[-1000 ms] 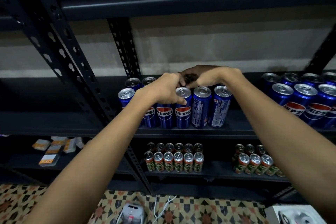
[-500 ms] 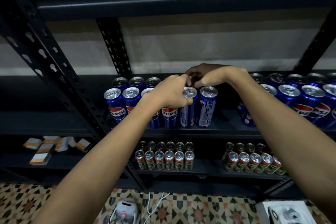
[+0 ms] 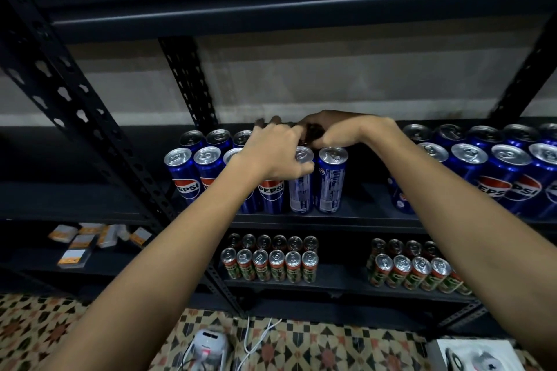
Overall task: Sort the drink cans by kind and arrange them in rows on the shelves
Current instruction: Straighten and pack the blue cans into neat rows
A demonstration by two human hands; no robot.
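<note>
Blue Pepsi cans [image 3: 184, 181] stand in two rows on the middle shelf [image 3: 361, 217], left of centre. My left hand [image 3: 277, 153] grips the tops of cans in that group from above, its thumb on a front-row can [image 3: 301, 190] whose label faces backward. Close beside it my right hand [image 3: 343, 134] curls down over a back-row can, which it hides. A second group of Pepsi cans [image 3: 497, 178] stands in rows at the right of the same shelf. Small red-and-green cans [image 3: 271, 265] and a second group of them [image 3: 416, 272] stand in rows on the shelf below.
Black perforated uprights [image 3: 90, 129] frame the shelving, and another shelf [image 3: 271, 18] runs overhead. Small orange-and-white boxes [image 3: 81, 244] lie on the lower left shelf. On the patterned floor are a white device with cables [image 3: 208, 346] and a white box [image 3: 473, 355].
The view has swung, so the left can group now sits further left in the frame. Both hands stay over the same cans; my left fingers reach a little further back.
</note>
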